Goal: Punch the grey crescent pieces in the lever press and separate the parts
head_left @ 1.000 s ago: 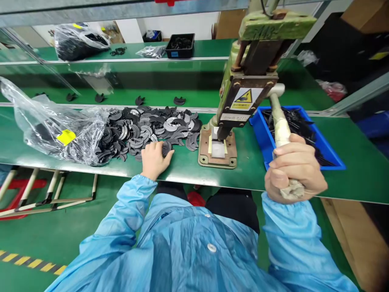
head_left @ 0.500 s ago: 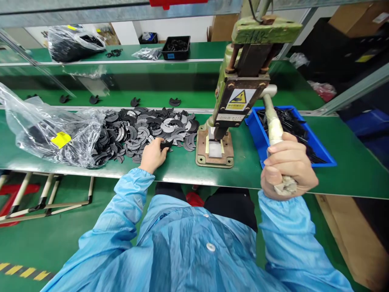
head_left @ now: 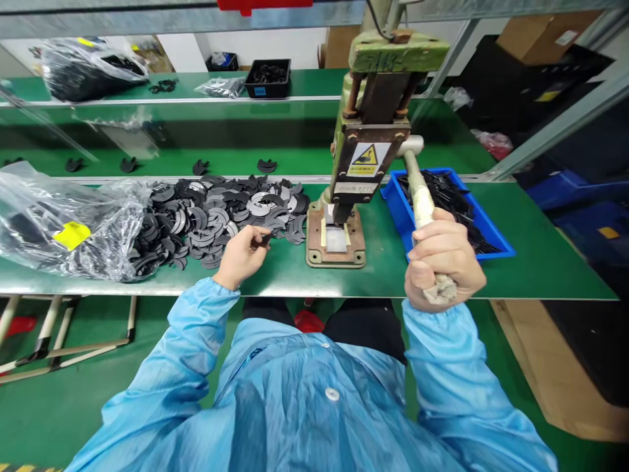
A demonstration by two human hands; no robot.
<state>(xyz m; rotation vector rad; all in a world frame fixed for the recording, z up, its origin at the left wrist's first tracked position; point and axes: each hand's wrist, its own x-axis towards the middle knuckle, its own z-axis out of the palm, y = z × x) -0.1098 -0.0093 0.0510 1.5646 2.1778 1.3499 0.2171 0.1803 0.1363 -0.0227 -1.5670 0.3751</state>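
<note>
Between the fingers of my left hand [head_left: 242, 255] is a small black curved part [head_left: 263, 240], mostly hidden by the fingers. The hand is just in front of a pile of black and grey crescent-shaped parts [head_left: 211, 219]. My right hand [head_left: 443, 262] is wrapped round the taped lever [head_left: 420, 193] of a green hand press [head_left: 368, 164]. Under the ram, the press base [head_left: 314, 246] carries a pale block [head_left: 336, 240] with no crescent part visible on it.
A clear plastic bag [head_left: 73, 229] lies left of the pile. Right of the press stands a blue bin [head_left: 491, 226] of black parts. Several black parts [head_left: 200, 167] sit along the strip behind. A black tray [head_left: 268, 78] and a stuffed bag [head_left: 88, 72] rest on the back shelf.
My left hand has drawn the black part slightly back from the pile, its fingers now more closed round it. My right hand stays on the lever. The whole view has shifted sideways.
</note>
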